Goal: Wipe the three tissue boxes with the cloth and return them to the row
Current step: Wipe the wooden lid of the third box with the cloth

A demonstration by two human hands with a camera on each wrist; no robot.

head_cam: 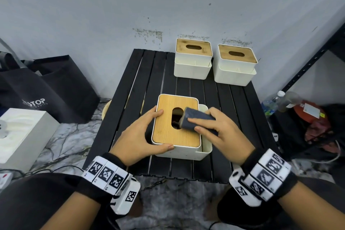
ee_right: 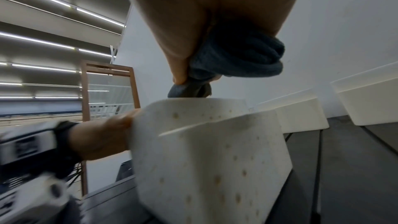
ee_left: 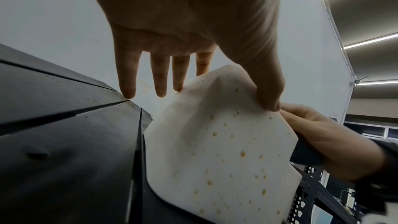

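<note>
Three white tissue boxes with bamboo lids stand on the black slatted table (head_cam: pixel 134 87). Two of them (head_cam: pixel 193 59) (head_cam: pixel 236 65) sit side by side at the back right against the wall. The third box (head_cam: pixel 179 136) is near the middle front. My left hand (head_cam: pixel 162 130) grips its left end, thumb on the front face and fingers at the lid's far edge. My right hand (head_cam: pixel 193 124) holds a folded dark blue cloth (head_cam: pixel 197 117) on the lid beside the slot. The wrist views show that box's speckled white side (ee_left: pixel 215 151) (ee_right: pixel 215 159) and the bunched cloth (ee_right: pixel 237 57).
Black bags (head_cam: pixel 46 89) and a white carton (head_cam: pixel 24 134) lie on the floor to the left. A black metal shelf (head_cam: pixel 308 73), a plastic bottle (head_cam: pixel 274 102) and clutter stand to the right. The wall runs close behind the table.
</note>
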